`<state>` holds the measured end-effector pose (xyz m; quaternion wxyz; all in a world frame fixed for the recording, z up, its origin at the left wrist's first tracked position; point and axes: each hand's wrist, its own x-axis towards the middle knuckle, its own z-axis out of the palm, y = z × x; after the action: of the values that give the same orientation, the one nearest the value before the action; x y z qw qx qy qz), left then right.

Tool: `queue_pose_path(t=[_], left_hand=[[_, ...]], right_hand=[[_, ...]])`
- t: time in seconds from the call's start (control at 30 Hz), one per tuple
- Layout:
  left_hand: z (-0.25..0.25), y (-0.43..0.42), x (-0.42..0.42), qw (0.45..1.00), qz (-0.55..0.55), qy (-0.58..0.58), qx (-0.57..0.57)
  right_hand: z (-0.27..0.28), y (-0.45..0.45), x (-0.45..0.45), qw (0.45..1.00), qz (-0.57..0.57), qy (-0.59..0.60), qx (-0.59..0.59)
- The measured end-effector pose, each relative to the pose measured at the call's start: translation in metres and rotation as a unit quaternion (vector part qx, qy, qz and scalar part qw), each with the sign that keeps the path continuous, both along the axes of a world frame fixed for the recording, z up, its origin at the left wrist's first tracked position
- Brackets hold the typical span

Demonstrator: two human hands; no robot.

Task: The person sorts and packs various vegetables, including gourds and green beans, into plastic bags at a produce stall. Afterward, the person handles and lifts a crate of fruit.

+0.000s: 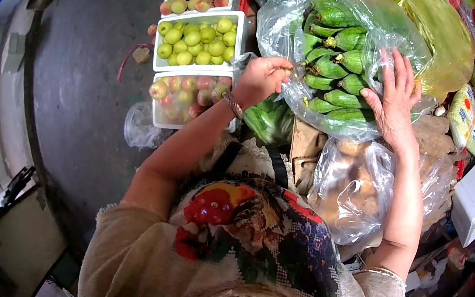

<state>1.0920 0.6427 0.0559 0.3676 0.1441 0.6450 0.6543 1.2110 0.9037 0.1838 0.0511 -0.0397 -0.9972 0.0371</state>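
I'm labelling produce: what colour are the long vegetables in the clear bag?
The long vegetables are green; they show best in the head view.

- My head camera is looking forward and steeply down from above my shirt (128,261), on the near side of the clear bag (284,23).
- It is aiming its centre nearer to me than the bag, and left of it.
- It is viewing the bag from near.
- Its wide, round-edged view is taking in floor (102,67) left of the bag.
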Motion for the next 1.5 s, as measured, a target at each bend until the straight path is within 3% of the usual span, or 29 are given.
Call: queue_pose_path(t=[0.37, 0.43, 0.57, 0.63, 0.7, 0.8, 0.87, 1.0, 1.2, 1.33, 1.5], left_hand=[[-0.003, 0.021, 0.016, 0.995, 0.006, -0.079, 0.068], [-0.011, 0.013, 0.014, 0.985, -0.038, 0.149, -0.074], [-0.012, -0.01, 0.022, 0.986, -0.007, 0.161, -0.039], [0.006, -0.019, 0.026, 1.0, 0.004, -0.014, -0.007], [-0.005, -0.031, 0.027, 0.999, -0.024, 0.03, -0.001], [-0.008, -0.046, 0.029, 0.996, -0.053, -0.065, 0.021], [-0.006, -0.052, 0.029, 0.981, -0.041, -0.191, 0.002], [-0.019, -0.053, 0.033, 0.987, -0.038, -0.159, -0.001], [-0.023, -0.06, 0.031, 0.935, -0.038, -0.336, 0.111], [-0.044, -0.07, 0.031, 0.934, -0.062, -0.319, 0.151], [-0.043, -0.11, 0.032, 0.949, -0.042, -0.287, 0.122]], right_hand=[[0.001, -0.001, -0.001, 1.0, -0.002, -0.001, -0.004], [0.001, -0.001, 0.0, 1.0, 0.001, 0.0, -0.007], [0.001, 0.0, 0.0, 1.0, -0.005, -0.006, -0.005], [-0.002, 0.001, 0.001, 1.0, 0.0, 0.001, 0.001], [0.0, -0.001, 0.0, 1.0, -0.001, 0.0, -0.002], [0.0, 0.0, 0.0, 1.0, -0.002, 0.004, -0.005], [-0.001, 0.0, 0.0, 1.0, 0.001, 0.008, -0.008], [0.001, -0.003, 0.0, 1.0, -0.008, 0.0, -0.007], [0.0, -0.001, 0.0, 1.0, -0.002, -0.008, 0.004], [0.002, -0.003, 0.0, 1.0, -0.011, -0.017, -0.003], [-0.001, -0.003, -0.001, 1.0, -0.006, -0.006, 0.006]])
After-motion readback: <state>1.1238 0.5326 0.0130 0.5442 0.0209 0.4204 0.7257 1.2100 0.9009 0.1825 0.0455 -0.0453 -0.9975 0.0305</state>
